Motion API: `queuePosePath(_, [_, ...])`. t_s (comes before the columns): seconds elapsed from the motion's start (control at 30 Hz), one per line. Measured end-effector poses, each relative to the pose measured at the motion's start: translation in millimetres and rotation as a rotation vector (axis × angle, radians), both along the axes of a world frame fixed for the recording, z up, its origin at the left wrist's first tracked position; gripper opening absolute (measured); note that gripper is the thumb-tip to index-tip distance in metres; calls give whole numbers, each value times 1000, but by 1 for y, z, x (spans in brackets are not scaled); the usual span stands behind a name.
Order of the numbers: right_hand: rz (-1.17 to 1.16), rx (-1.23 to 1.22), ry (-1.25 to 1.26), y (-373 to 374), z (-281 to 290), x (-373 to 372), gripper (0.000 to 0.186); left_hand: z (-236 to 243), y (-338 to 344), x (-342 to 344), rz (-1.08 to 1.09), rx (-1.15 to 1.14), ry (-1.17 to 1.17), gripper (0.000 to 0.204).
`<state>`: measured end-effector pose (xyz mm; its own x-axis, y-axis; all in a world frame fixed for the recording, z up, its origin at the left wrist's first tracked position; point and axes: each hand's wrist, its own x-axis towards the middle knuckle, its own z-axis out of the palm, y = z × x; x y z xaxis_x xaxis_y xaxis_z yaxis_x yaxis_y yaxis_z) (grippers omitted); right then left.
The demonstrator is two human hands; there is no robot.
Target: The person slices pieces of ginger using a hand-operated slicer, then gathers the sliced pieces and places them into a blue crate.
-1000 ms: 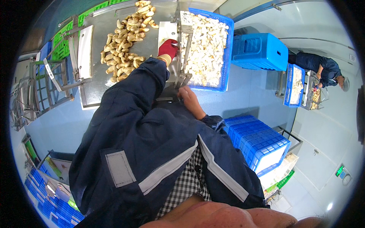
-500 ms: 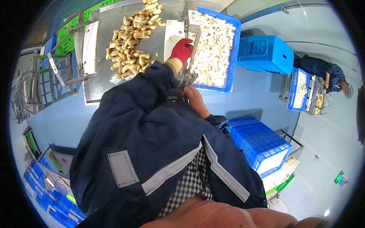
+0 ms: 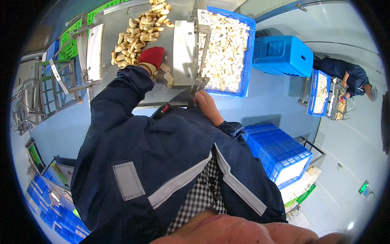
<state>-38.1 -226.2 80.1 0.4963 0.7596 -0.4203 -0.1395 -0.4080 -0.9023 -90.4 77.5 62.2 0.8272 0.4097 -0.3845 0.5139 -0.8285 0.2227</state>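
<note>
My left hand [image 3: 151,57], in a red glove with a pale cuff, reaches into the pile of pale brown-tipped mushrooms [image 3: 144,34] on the steel table [image 3: 111,18]; its fingertips are hidden. A few loose mushrooms lie beside it. My bare right hand [image 3: 205,103] has curled fingers on the dark lower end of a metal cutter [image 3: 200,83]. A white board [image 3: 183,49] lies left of the cutter. Right of it, a blue mesh crate [image 3: 250,49] holds many white mushroom pieces [image 3: 223,46].
A lighter blue bin [image 3: 282,57] stands right. Beyond it a co-worker [image 3: 345,73] bends over another crate [image 3: 313,89] and worktable. Stacked blue crates [image 3: 276,154] stand at my lower right. A metal rack [image 3: 57,91] and green crates [image 3: 71,40] are at the left.
My left hand has moved left from the white board by the cutter into the mushroom pile. My right hand stays at the cutter's lower end.
</note>
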Motion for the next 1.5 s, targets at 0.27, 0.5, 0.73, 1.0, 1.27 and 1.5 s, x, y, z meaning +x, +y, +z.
queuePosePath(0.27, [-18,20,-29,0,-3,0,28,-29,-60,80,443,-328,-726,9])
queuePosePath(0.5, [-12,40,-34,1,1,2,29,-61,-71,78,576,-563,-693,24])
queuePosePath(0.73, [-35,-4,-24,16,39,-1,31,-77,-37,89,622,-532,-443,26])
queuePosePath(1.0, [-72,61,-101,1,14,-1,32,-75,-50,101,541,-565,-463,28])
queuePosePath(1.27, [-194,24,68,23,75,8,34,-83,-50,95,585,-612,-442,27])
queuePosePath(1.5, [-118,22,-64,9,16,-8,34,-89,-48,101,594,-632,-474,21])
